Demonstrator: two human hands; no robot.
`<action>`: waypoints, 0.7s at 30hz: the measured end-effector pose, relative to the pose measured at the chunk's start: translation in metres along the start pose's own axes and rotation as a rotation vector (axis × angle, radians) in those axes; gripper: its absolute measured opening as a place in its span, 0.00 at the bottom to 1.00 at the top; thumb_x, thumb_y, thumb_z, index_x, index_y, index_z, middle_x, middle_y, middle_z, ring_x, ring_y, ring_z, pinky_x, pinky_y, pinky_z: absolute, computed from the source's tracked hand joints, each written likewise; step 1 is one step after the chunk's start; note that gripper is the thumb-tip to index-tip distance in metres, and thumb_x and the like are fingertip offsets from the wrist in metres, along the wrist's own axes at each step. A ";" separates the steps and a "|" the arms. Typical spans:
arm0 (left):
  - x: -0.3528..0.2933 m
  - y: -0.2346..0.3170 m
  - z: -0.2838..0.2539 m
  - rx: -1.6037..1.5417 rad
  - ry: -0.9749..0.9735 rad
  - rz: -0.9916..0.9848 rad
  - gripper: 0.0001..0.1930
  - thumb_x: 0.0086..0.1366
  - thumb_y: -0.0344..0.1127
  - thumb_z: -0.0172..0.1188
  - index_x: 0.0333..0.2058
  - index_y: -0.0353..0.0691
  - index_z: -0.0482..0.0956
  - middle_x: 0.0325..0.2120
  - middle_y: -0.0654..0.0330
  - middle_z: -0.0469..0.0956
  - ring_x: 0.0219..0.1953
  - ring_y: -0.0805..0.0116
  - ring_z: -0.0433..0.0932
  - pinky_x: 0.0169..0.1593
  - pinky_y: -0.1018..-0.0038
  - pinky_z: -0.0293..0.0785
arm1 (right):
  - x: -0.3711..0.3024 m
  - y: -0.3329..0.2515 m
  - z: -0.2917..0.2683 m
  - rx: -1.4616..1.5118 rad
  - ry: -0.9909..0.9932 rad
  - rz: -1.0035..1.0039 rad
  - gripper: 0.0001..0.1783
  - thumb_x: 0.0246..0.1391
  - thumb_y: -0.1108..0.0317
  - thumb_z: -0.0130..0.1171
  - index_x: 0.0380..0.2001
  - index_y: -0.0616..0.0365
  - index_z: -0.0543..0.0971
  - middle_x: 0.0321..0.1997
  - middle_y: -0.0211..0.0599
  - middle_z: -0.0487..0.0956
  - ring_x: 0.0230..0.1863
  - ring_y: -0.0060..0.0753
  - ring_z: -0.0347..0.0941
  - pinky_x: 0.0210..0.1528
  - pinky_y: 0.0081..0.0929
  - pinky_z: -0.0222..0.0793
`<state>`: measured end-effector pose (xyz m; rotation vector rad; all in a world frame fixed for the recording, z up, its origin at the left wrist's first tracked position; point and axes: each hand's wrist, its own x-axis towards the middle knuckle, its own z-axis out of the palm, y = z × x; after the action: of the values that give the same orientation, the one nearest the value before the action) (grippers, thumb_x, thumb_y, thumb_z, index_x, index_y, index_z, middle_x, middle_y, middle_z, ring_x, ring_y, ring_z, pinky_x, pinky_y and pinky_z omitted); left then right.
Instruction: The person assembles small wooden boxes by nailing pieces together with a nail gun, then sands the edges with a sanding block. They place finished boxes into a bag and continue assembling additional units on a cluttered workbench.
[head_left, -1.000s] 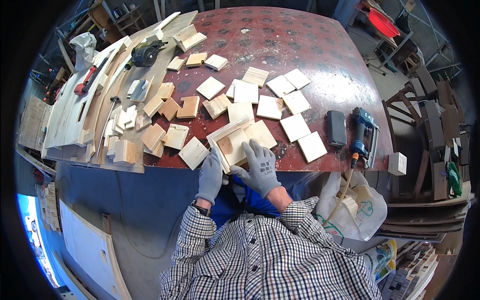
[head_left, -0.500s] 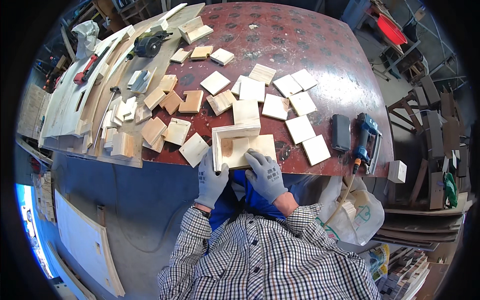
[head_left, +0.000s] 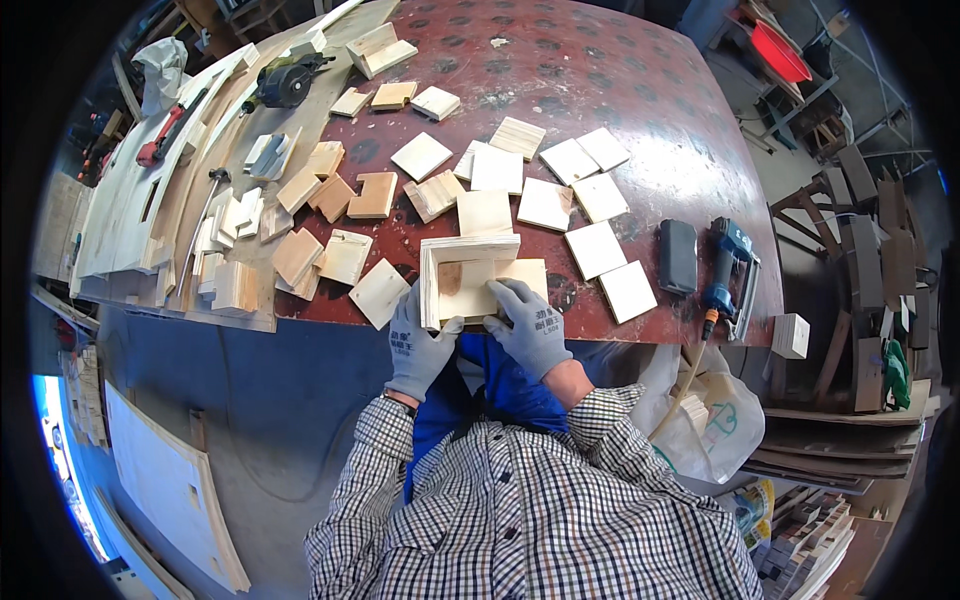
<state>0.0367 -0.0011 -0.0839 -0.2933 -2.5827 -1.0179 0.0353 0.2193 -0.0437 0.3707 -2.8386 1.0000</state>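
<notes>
At the table's near edge, two plywood boards joined at a right angle form an L-shaped corner piece (head_left: 430, 285). My gloved left hand (head_left: 420, 345) grips its left board, thumb at the lower end. A small wooden block (head_left: 470, 282) with a brownish patch sits inside the corner. My gloved right hand (head_left: 528, 328) is closed on the block's right side, with thumb below and fingers above; the fingertips are partly hidden. Behind the right fingers lies a pale square board (head_left: 526, 272). Another square board (head_left: 484, 213) lies just beyond the corner piece.
Several square wooden pieces (head_left: 596, 249) lie across the red table (head_left: 640, 130). At right are a dark grey case (head_left: 678, 257) and a blue air nailer (head_left: 728, 270) with a hose. Notched blocks (head_left: 373, 195), a power saw (head_left: 288, 82) and long boards (head_left: 130, 210) occupy the left side.
The view has shifted slightly. My right hand has moved a little, and the small block sits closer against the corner's left board. Both hands keep their hold.
</notes>
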 end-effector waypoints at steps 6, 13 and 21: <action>0.004 -0.003 0.002 -0.019 -0.064 -0.067 0.41 0.62 0.46 0.75 0.69 0.36 0.67 0.58 0.45 0.76 0.61 0.44 0.75 0.64 0.53 0.73 | -0.005 0.002 -0.005 0.023 -0.031 -0.041 0.39 0.54 0.60 0.72 0.69 0.51 0.72 0.68 0.39 0.76 0.60 0.50 0.78 0.61 0.45 0.77; 0.001 0.003 0.000 0.023 -0.010 -0.065 0.41 0.64 0.49 0.74 0.70 0.37 0.66 0.60 0.46 0.75 0.61 0.44 0.75 0.64 0.53 0.73 | -0.017 0.007 -0.018 0.352 -0.031 -0.062 0.38 0.58 0.59 0.71 0.70 0.53 0.71 0.71 0.48 0.72 0.65 0.55 0.75 0.67 0.47 0.73; -0.002 -0.008 0.010 0.043 0.048 0.031 0.42 0.62 0.49 0.75 0.69 0.36 0.67 0.56 0.45 0.76 0.58 0.43 0.76 0.62 0.51 0.75 | -0.050 0.101 -0.100 -0.520 0.304 0.427 0.48 0.57 0.45 0.70 0.73 0.57 0.67 0.72 0.57 0.70 0.73 0.63 0.63 0.72 0.57 0.61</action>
<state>0.0332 -0.0006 -0.0964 -0.2942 -2.5456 -0.9458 0.0594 0.3681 -0.0355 -0.4138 -2.7911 0.2839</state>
